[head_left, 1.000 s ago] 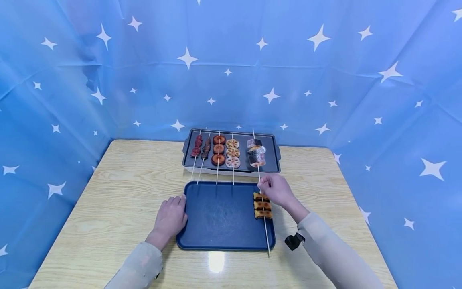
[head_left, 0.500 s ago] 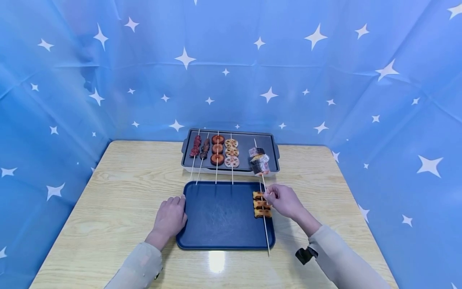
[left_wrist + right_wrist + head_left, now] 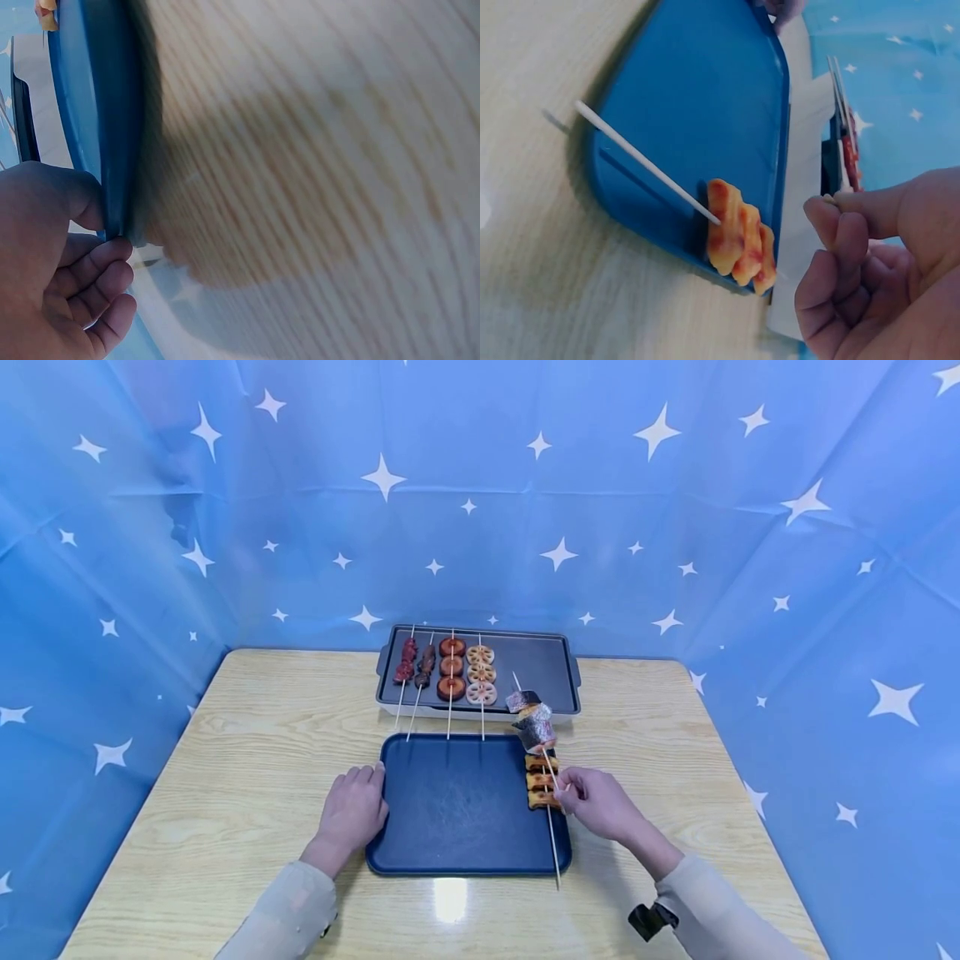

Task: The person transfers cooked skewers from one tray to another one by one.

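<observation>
My right hand (image 3: 600, 802) pinches the stick of a fish skewer (image 3: 536, 727), whose silver-and-black-skinned chunks hang over the far right corner of the dark blue tray (image 3: 450, 810). Beneath it on the tray's right side lies a skewer of golden-brown, wavy pieces (image 3: 542, 782), its stick poking past the near rim. In the right wrist view, thumb and forefinger meet on the stick's end, and the fish chunks are out of sight. My left hand (image 3: 354, 806) holds the tray's left rim; in the left wrist view the thumb and curled fingers (image 3: 101, 270) pinch that edge.
Behind the tray stands a grill plate (image 3: 528, 652) with raised edges. On its left and middle lie a red meat skewer (image 3: 405, 664), a brown meat skewer (image 3: 426, 667), a mushroom-like round-slice skewer (image 3: 452, 667) and a lotus root skewer (image 3: 481, 673), sticks toward me. A starry blue curtain (image 3: 480, 527) surrounds the table.
My right hand has lifted the fish skewer off the right side of the grill plate and drawn it toward me, over the tray's far right corner. The left hand stays on the rim.
</observation>
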`<act>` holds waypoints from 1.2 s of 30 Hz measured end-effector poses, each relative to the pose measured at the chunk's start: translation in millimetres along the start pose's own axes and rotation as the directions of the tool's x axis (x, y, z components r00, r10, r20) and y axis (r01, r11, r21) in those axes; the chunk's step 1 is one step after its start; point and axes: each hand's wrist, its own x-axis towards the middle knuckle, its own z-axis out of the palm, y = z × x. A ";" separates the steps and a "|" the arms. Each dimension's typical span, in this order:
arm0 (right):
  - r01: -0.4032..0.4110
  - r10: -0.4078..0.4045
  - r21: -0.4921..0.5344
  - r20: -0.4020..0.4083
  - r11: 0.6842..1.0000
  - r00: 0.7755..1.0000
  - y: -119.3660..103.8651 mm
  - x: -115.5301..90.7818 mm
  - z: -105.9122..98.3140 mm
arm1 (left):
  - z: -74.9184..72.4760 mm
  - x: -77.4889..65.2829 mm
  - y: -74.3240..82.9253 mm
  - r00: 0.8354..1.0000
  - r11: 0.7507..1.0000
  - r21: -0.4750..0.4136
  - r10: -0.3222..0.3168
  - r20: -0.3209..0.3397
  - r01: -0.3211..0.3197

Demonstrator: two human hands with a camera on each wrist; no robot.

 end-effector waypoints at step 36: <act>0.113 -0.118 0.051 0.090 0.992 0.989 6.2 -46.7 29.8 | -3.0 1.5 0.3 0.999 1.000 -0.022 -0.019 0.045 0.020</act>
